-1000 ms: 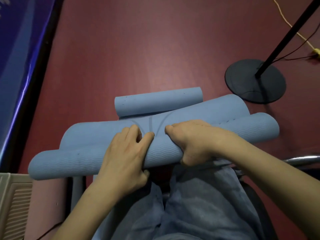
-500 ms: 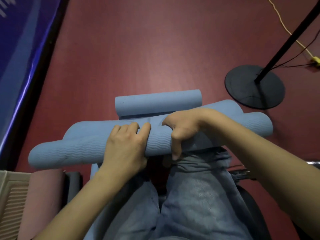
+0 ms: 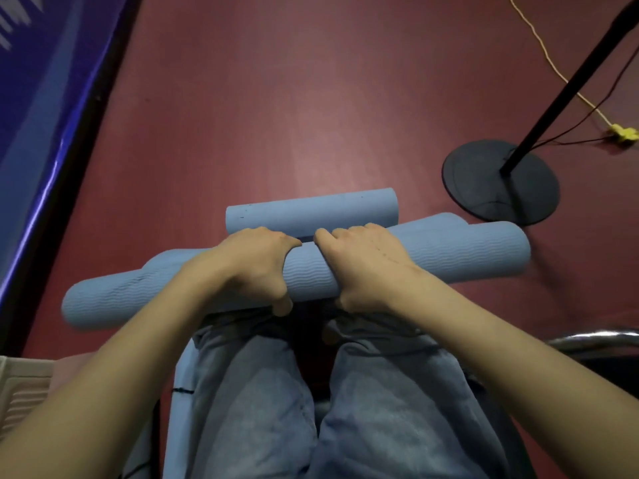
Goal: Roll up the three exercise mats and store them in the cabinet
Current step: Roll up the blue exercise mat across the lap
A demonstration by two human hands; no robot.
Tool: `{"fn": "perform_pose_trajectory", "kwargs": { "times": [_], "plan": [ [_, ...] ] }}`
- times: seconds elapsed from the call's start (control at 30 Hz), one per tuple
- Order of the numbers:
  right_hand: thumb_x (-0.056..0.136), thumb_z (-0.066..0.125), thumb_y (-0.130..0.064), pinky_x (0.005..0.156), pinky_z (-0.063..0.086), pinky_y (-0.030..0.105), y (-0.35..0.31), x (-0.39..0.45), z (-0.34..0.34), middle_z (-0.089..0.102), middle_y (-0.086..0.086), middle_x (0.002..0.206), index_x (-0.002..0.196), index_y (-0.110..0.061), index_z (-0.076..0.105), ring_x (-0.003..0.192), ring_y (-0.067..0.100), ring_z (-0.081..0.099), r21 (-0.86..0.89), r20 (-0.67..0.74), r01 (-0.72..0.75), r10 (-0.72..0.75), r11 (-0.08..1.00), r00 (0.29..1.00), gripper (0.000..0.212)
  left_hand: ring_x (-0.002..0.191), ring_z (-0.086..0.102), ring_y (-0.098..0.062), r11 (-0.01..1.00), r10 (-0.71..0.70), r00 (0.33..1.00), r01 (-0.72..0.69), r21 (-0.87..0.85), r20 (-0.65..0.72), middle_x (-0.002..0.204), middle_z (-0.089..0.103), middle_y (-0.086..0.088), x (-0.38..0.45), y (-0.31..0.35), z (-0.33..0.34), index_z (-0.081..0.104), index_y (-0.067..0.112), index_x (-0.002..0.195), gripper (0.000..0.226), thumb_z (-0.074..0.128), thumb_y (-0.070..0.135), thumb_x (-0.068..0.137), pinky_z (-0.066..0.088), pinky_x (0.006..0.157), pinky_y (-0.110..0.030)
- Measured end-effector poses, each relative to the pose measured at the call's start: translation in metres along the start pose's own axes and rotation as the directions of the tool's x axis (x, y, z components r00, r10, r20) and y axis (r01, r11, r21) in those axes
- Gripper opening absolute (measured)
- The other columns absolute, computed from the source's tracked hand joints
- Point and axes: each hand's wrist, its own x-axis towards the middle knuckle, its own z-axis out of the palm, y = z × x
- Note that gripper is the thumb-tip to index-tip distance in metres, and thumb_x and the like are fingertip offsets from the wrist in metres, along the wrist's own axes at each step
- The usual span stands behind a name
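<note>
A long light-blue exercise mat (image 3: 460, 257) is rolled into a tube lying across in front of my knees. My left hand (image 3: 256, 267) and my right hand (image 3: 363, 267) grip it side by side near its middle, fingers over the top and thumbs under. Behind the roll shows a strip of blue mat (image 3: 432, 221); whether it is the same mat I cannot tell. A shorter rolled blue mat (image 3: 311, 210) lies on the dark red floor (image 3: 276, 98) just beyond. Under my legs another blue sheet (image 3: 181, 392) shows at the lower left.
A black round stand base (image 3: 484, 188) with a slanted pole (image 3: 570, 81) stands at the right, with a yellow cord (image 3: 553, 63) trailing past it. A blue panel with a dark edge (image 3: 45, 133) runs along the left. A pale ribbed object (image 3: 20, 392) sits lower left, a chrome bar (image 3: 601, 337) lower right.
Both hands have shifted further over the roll and now wrap it fully. The flat strip of blue mat behind the roll has shrunk, and the roll sits closer to the short roll.
</note>
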Motion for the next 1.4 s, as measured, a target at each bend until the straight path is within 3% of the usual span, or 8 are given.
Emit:
{"fn": "perform_pose_trajectory", "kwargs": {
  "times": [0.4,0.6,0.7,0.8,0.9,1.17,1.27,1.4],
  "plan": [
    [0.05,0.092,-0.039,0.074,0.057,0.038,0.017,0.042,-0.026,0.062,-0.005,0.096,0.108,-0.027,0.058,0.085,0.019,0.062,0.21,0.382,-0.049,-0.036,0.977,0.924,0.068,0.083,0.047,-0.023,0.983,-0.121,0.888,0.169,0.071,-0.443,0.091,0.058,0.001,-0.019,0.008,0.033,0.045,0.019,0.092,0.059,0.078,0.056,0.06,0.035,0.065,-0.036],
    [0.052,0.095,-0.037,0.08,0.056,0.035,0.019,0.056,-0.032,0.064,-0.004,0.106,0.117,-0.023,0.059,0.095,0.021,0.063,0.232,0.452,-0.046,-0.065,0.972,0.89,0.076,0.087,0.06,-0.033,0.972,-0.012,0.779,0.156,0.175,-0.628,0.096,0.062,-0.01,-0.02,0.002,0.063,0.057,0.005,0.12,0.11,0.095,0.057,0.032,0.048,0.077,-0.044],
    [0.055,0.089,-0.043,0.077,0.053,0.038,0.017,0.044,-0.019,0.061,-0.004,0.102,0.114,-0.024,0.05,0.094,0.025,0.062,0.179,0.31,-0.03,-0.027,0.983,0.95,0.073,0.073,0.058,-0.031,0.949,0.025,0.751,0.19,0.252,-0.66,0.081,0.058,-0.004,-0.01,-0.006,0.063,0.058,0.011,0.101,0.074,0.088,0.04,0.04,0.029,0.066,-0.038],
    [0.059,0.083,-0.049,0.08,0.043,0.038,0.019,0.028,-0.001,0.059,-0.002,0.114,0.119,-0.025,0.044,0.105,0.025,0.057,0.121,0.07,0.051,-0.06,0.991,0.996,0.076,0.072,0.062,-0.032,0.946,0.061,0.778,0.154,0.284,-0.625,0.078,0.062,-0.002,-0.004,-0.006,0.05,0.054,0.017,0.089,0.047,0.075,0.035,0.051,0.023,0.066,-0.036],
    [0.061,0.08,-0.05,0.087,0.039,0.04,0.023,0.023,0.001,0.057,-0.001,0.12,0.124,-0.024,0.042,0.11,0.026,0.055,0.048,-0.041,0.048,-0.046,0.998,0.998,0.078,0.076,0.059,-0.03,0.96,-0.013,0.892,0.138,0.245,-0.451,0.085,0.062,0.003,0.001,-0.005,0.026,0.05,0.021,0.094,0.053,0.078,0.046,0.057,0.032,0.068,-0.034],
    [0.062,0.085,-0.038,0.069,0.041,0.036,0.032,0.028,0.004,0.063,0.002,0.107,0.113,-0.02,0.043,0.097,0.03,0.065,-0.067,-0.045,-0.063,0.06,0.996,0.997,0.068,0.08,0.066,-0.016,0.997,-0.079,0.996,0.079,-0.004,0.048,0.089,0.069,0.007,0.034,-0.017,-0.03,0.065,0.026,0.096,0.066,0.09,0.05,0.04,0.058,0.071,-0.034],
    [0.059,0.087,-0.037,0.066,0.04,0.033,0.033,0.041,-0.009,0.064,0.0,0.103,0.111,-0.021,0.045,0.094,0.029,0.066,-0.021,0.088,-0.107,0.108,0.994,0.99,0.069,0.083,0.066,-0.017,0.993,-0.107,0.994,0.108,-0.054,0.035,0.092,0.068,0.008,0.041,-0.022,-0.025,0.063,0.028,0.098,0.071,0.086,0.054,0.036,0.06,0.077,-0.04],
    [0.054,0.091,-0.035,0.065,0.043,0.032,0.036,0.061,-0.025,0.062,-0.001,0.098,0.113,-0.024,0.053,0.084,0.025,0.06,0.044,0.245,-0.105,0.091,0.993,0.965,0.071,0.105,0.057,-0.023,0.989,-0.14,0.968,0.148,0.023,-0.21,0.114,0.061,0.005,0.042,-0.032,0.001,0.053,0.026,0.128,0.096,0.08,0.064,0.044,0.052,0.09,-0.044]
  ]
}}
